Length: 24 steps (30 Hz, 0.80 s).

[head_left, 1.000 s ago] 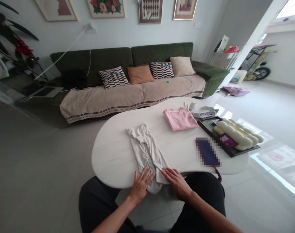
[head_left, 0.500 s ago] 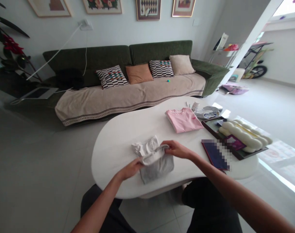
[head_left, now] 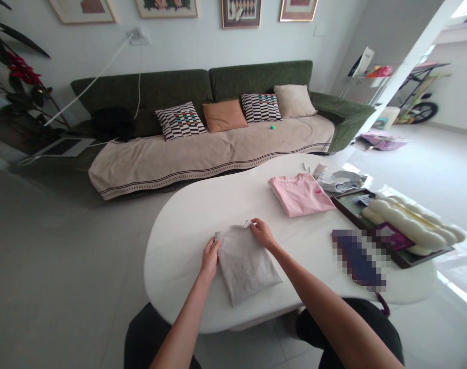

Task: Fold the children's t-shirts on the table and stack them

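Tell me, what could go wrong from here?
The left hand and right hand hold opposite sides of the grey cloth's far end, so an uneven tug might skew it.

The dark blue item's strap hangs past the table's edge by the right knee, which could snag it.

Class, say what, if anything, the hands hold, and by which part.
A grey garment: the left hand has its far left corner, the right hand its far right corner.

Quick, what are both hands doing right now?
Left hand: closed, holding the upper left corner of the flat, folded, light-grey fabric garment.
Right hand: closed, pinching the same garment near its upper right corner.
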Each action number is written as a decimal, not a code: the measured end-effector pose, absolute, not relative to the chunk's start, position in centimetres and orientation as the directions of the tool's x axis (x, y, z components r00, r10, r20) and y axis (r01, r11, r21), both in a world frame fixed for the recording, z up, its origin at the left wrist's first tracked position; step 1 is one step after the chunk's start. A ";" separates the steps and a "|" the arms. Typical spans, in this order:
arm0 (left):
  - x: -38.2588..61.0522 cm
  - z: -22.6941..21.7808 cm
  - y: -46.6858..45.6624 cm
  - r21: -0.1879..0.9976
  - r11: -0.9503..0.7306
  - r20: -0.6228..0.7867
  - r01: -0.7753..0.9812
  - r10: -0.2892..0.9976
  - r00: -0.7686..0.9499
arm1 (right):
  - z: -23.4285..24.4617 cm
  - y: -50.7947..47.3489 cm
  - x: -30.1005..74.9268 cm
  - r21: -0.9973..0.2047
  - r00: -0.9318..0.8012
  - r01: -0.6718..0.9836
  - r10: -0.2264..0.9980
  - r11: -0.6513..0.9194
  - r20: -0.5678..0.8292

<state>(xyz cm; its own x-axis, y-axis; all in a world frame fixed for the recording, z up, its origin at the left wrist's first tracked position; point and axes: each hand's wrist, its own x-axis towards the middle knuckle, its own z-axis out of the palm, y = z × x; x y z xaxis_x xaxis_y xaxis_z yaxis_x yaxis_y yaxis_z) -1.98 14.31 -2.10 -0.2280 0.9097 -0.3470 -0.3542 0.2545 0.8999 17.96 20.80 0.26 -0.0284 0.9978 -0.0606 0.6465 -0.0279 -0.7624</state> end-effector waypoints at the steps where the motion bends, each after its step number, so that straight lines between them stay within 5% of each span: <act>1: -2.0 -2.2 14.4 0.899 0.266 -0.366 -0.349 0.893 -0.262 | 0.0 20.8 17.8 -0.758 -0.003 0.651 0.998 -0.044 -0.061; 4: -2.2 -2.0 14.8 0.886 0.307 -0.418 -0.348 0.854 -0.310 | -0.5 20.8 17.4 -0.741 0.050 0.667 0.997 -0.080 -0.063; 8: -2.8 -0.4 15.4 0.890 0.349 -0.409 -0.294 0.896 -0.172 | -0.4 20.9 17.2 -0.739 0.002 0.672 0.998 -0.045 -0.058; 14: -4.7 2.0 17.1 0.944 0.314 -0.324 0.102 0.942 0.094 | 0.6 22.1 17.8 -0.734 -0.160 0.675 0.986 0.079 -0.041; 24: -5.1 0.4 18.6 0.831 0.193 -0.162 0.522 0.981 -0.105 | 0.5 21.9 18.4 -0.631 -0.087 0.772 0.996 0.073 0.009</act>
